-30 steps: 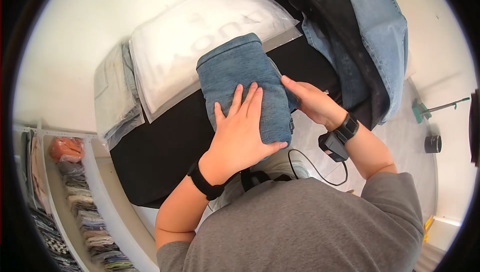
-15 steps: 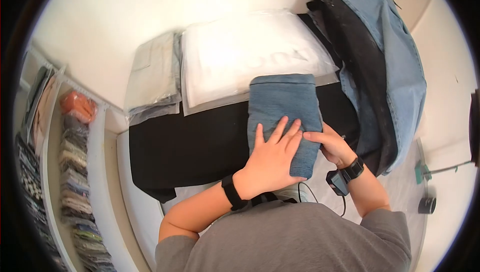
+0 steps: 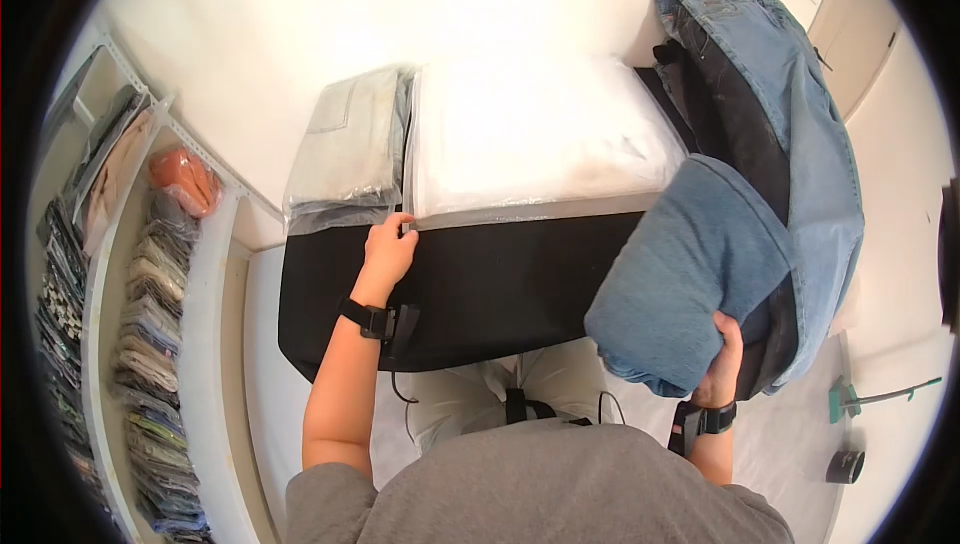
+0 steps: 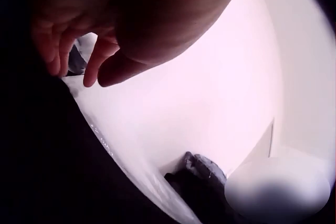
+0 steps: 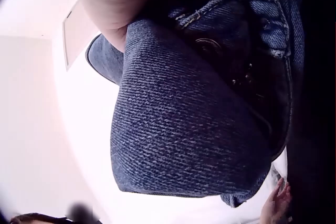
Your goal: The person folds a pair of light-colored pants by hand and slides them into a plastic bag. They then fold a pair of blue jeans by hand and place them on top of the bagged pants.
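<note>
- one black tabletop (image 3: 480,284) carries it all, with the goods ranged along its far and right edges, probably to keep the near side as working room.
- pile of loose denim (image 3: 800,124) lies heaped over the right edge, light blue over a dark layer. it is draped rather than folded.
- stack of clear bags (image 3: 540,134) lies flat at the middle of the far edge. one long edge faces the person, which seems to keep it within easy reach.
- folded jeans (image 3: 690,264) are off the tabletop, held tilted above the right edge in front of the denim pile.
  - they are mid-blue with a flecked weave, folded into a thick bundle with rounded ends.
  - the right wrist view shows the waistband, a metal button and stitched seams tucked inside the fold.
- bagged pale garment (image 3: 345,144) sits at the far left corner, just beside the clear bags.
- right hand (image 3: 722,359) grasps the low near end of the jeans from underneath, fingers wrapped up around it. that hold looks chosen to bear the weight and keep the folds together.
- left hand (image 3: 388,247) is at the near left corner of the clear bags, fingers curled down to the plastic edge. i cannot tell whether it pinches the plastic or only touches it.
</note>
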